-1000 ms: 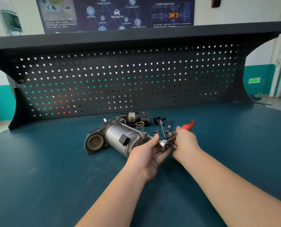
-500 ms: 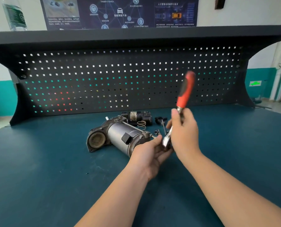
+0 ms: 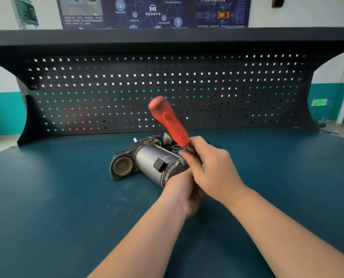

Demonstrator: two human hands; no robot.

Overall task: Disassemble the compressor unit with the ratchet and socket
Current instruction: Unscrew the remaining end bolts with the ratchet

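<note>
The compressor unit [image 3: 147, 163], a grey metal cylinder with a dark cast end and a round port, lies on its side in the middle of the bench. My right hand [image 3: 211, 167] grips the ratchet near its head; the red handle [image 3: 168, 119] points up and to the left, blurred. My left hand [image 3: 182, 194] sits under and behind the right hand at the compressor's near end, its fingers curled around something hidden by the right hand. The ratchet head and socket are out of sight.
A small spring [image 3: 177, 147] and a black part [image 3: 164, 137] lie behind the compressor. The teal bench top [image 3: 67, 197] stretches wide on both sides. A black pegboard [image 3: 207, 87] rises at the back under a shelf holding a water bottle [image 3: 26, 12].
The ratchet handle has swung from low at the right, up over the hands, to tilt up-left. My right hand moved over my left hand, covering the ratchet head.
</note>
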